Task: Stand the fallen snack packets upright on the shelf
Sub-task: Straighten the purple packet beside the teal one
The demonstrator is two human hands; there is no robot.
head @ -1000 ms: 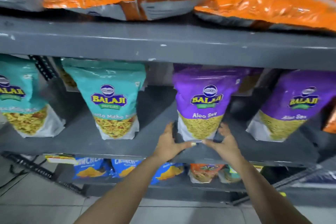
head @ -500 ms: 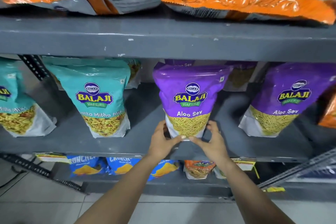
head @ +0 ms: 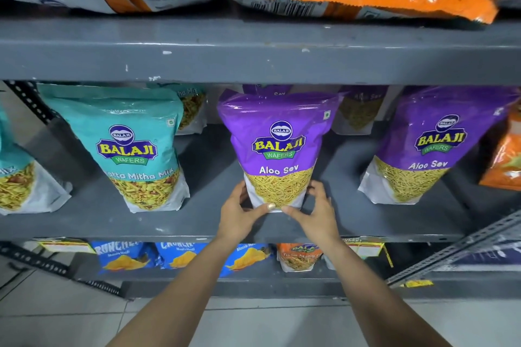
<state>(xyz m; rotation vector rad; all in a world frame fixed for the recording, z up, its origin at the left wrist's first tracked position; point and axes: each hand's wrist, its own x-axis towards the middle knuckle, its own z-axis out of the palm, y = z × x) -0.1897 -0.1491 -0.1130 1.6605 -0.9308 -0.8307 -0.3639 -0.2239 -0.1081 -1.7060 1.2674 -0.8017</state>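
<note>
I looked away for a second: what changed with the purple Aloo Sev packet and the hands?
Little changed. Both hands, left hand and right hand, keep their grip on the base of the glossy purple Aloo Sev packet, which stands upright on the grey metal shelf. The teal Khatta Mitha Mix packet stayed put.

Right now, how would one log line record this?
left hand + right hand: gripping base | purple Aloo Sev packet: upright | middle shelf: front centre

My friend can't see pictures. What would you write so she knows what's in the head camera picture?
Two bare hands, left hand and right hand, hold the bottom of an upright purple Aloo Sev packet on a grey shelf. A teal Khatta Mitha Mix packet stands left of it, another purple packet right.
</note>
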